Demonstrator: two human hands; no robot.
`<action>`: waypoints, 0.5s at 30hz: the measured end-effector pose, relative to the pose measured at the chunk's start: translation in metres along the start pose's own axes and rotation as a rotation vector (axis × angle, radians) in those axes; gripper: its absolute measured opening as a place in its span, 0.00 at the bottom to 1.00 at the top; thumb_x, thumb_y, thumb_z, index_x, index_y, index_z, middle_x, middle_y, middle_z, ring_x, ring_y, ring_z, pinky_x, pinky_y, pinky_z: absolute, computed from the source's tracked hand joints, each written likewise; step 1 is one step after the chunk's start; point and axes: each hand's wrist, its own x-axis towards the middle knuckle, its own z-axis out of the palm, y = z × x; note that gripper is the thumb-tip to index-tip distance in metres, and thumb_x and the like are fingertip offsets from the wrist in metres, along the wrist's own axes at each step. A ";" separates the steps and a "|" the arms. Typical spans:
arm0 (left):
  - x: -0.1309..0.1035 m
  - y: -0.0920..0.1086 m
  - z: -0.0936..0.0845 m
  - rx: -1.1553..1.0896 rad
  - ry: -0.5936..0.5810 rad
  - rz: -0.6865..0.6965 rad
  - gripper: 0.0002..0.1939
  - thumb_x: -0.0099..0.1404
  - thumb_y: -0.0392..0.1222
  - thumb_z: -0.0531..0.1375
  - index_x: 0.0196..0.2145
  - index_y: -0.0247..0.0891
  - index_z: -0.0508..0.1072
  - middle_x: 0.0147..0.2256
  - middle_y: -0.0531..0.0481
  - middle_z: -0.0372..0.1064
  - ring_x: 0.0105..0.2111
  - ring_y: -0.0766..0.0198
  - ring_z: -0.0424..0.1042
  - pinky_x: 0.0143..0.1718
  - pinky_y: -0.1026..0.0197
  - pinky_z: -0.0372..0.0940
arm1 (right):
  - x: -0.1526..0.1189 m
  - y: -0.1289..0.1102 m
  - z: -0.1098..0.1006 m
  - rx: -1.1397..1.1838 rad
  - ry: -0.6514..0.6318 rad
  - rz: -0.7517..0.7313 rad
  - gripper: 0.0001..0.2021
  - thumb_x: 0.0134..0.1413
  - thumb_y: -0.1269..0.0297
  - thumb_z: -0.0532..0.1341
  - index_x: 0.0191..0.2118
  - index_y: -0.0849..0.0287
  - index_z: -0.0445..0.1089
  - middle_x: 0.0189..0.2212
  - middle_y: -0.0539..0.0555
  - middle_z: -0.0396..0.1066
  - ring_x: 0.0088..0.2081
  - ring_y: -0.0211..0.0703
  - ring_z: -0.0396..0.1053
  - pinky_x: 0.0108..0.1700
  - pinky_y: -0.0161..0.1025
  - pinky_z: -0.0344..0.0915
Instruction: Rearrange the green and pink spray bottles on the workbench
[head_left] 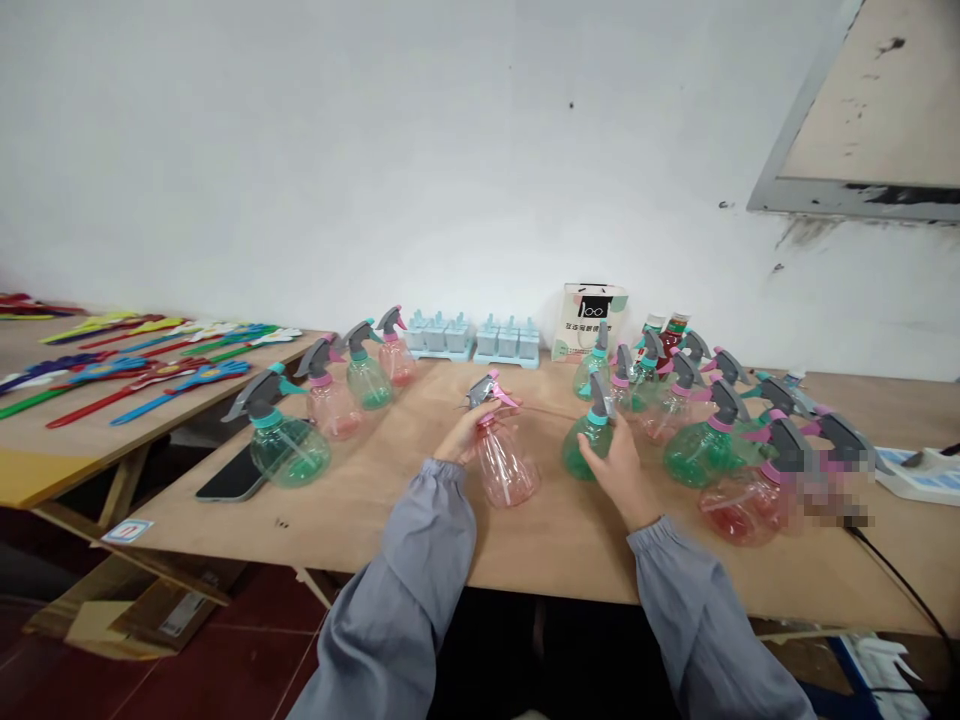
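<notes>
Near the middle of the table, my left hand point(466, 432) is closed around the neck of a pink spray bottle point(508, 470) with a grey and pink trigger head, which leans slightly. To its right, my right hand point(616, 462) grips a green spray bottle point(583, 445) with a grey and teal head, fingers at its upper right side. On the left stand more bottles, among them a green one point(291, 455) and a pink one point(334, 405). Several green and pink spray bottles crowd the right side, including a green one point(697, 452) and a tilted pink one point(739, 505).
A phone point(231, 478) lies at the table's left edge. Against the wall are light blue moulds point(508, 343), a paper bag point(589, 320) and red-labelled bottles. A white tray point(926, 475) and black cable are at right. Colourful hand-shaped items point(180, 375) cover the left table.
</notes>
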 end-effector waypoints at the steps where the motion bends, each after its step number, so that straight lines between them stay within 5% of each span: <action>1: -0.001 0.000 0.000 -0.010 -0.012 -0.022 0.18 0.58 0.45 0.67 0.45 0.36 0.75 0.47 0.39 0.78 0.52 0.50 0.75 0.50 0.49 0.71 | -0.001 -0.003 0.005 0.021 -0.015 -0.019 0.32 0.58 0.47 0.60 0.61 0.62 0.59 0.53 0.70 0.70 0.55 0.63 0.70 0.56 0.62 0.67; 7: -0.006 -0.005 0.011 -0.015 -0.129 -0.082 0.15 0.56 0.46 0.68 0.40 0.36 0.77 0.42 0.42 0.79 0.44 0.56 0.78 0.46 0.56 0.71 | -0.007 -0.004 0.018 0.051 0.013 -0.050 0.31 0.60 0.46 0.60 0.62 0.61 0.59 0.53 0.68 0.70 0.55 0.62 0.69 0.56 0.62 0.67; 12: -0.008 -0.012 0.024 0.024 0.083 -0.057 0.11 0.51 0.43 0.70 0.23 0.35 0.72 0.23 0.51 0.72 0.23 0.71 0.68 0.27 0.69 0.62 | -0.009 -0.002 0.016 0.079 0.011 -0.050 0.32 0.61 0.46 0.60 0.63 0.59 0.57 0.55 0.68 0.69 0.56 0.61 0.68 0.57 0.62 0.67; 15: -0.011 -0.011 0.031 0.065 0.047 -0.058 0.11 0.51 0.45 0.70 0.27 0.34 0.75 0.28 0.49 0.76 0.24 0.71 0.67 0.26 0.68 0.59 | -0.009 -0.002 0.016 0.088 0.002 -0.048 0.32 0.61 0.47 0.60 0.64 0.60 0.57 0.55 0.68 0.68 0.57 0.61 0.68 0.57 0.62 0.66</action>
